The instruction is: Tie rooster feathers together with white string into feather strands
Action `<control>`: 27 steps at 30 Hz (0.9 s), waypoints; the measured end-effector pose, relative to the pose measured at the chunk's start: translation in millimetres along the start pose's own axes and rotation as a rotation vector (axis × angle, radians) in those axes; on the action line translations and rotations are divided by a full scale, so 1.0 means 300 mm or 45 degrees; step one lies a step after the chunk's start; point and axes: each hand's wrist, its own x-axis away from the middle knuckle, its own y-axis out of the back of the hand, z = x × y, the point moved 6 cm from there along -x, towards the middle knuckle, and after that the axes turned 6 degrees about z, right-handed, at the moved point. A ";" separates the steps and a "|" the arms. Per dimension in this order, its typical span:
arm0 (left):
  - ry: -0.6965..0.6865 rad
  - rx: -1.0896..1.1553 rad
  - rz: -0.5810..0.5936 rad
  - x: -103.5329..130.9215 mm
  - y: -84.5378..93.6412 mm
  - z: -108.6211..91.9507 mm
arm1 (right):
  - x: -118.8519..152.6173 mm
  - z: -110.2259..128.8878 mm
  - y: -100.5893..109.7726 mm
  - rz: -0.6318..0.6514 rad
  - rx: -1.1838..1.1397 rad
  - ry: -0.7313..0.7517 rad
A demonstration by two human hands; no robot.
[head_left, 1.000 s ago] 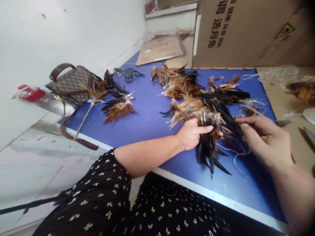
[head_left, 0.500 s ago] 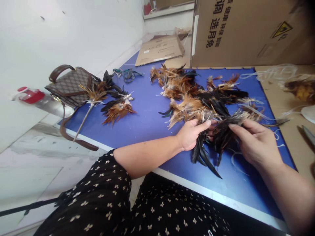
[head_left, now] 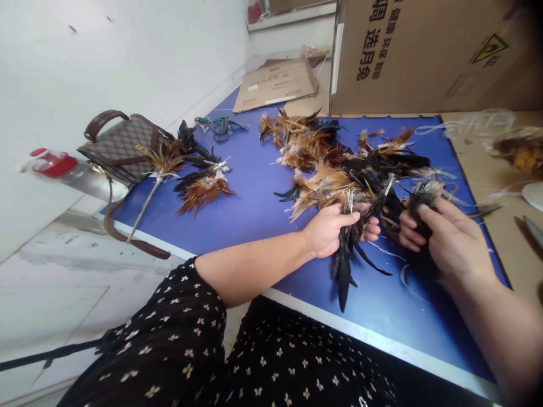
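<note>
So, feathers (head_left: pixel 345 263) inside both hands (head_left: pixel 326 233).

soft brightness, dark upper-right corner

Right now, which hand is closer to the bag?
Left: the left hand is right of the bag, over the blue table; the right hand is even farther right.

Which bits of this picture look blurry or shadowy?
In the head view, the dark feathers in the right hand look slightly smeared; in the head view, a shadow darkens the blue tabletop below that hand; also in the head view, a blurry dark smudge fills the top right corner.
</note>
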 end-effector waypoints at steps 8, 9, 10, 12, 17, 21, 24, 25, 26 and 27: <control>0.012 0.053 0.070 -0.015 0.010 -0.013 | -0.001 0.010 0.052 -0.144 0.037 0.047; -0.005 0.029 0.061 -0.017 0.015 -0.018 | 0.000 0.010 0.056 -0.159 0.038 0.045; -0.023 0.005 0.048 -0.018 0.020 -0.023 | 0.000 0.010 0.057 -0.165 0.036 0.044; -0.059 -0.035 0.017 -0.020 0.026 -0.032 | 0.002 0.011 0.053 -0.151 0.029 0.048; -0.074 -0.056 0.002 -0.018 0.019 -0.040 | 0.010 0.012 0.023 -0.080 0.093 0.046; -0.084 -0.073 -0.012 -0.015 0.016 -0.041 | 0.014 0.008 0.019 -0.077 0.107 0.017; -0.102 -0.120 -0.021 -0.012 0.017 -0.045 | 0.006 0.000 0.028 -0.044 0.069 -0.010; -0.099 -0.136 -0.015 -0.011 0.017 -0.045 | 0.001 -0.004 0.032 -0.026 0.041 -0.019; -0.089 -0.151 -0.011 -0.010 0.017 -0.045 | -0.004 -0.008 0.035 -0.007 0.009 -0.029; -0.071 -0.165 -0.012 -0.008 0.017 -0.044 | -0.010 -0.013 0.036 0.017 -0.022 -0.042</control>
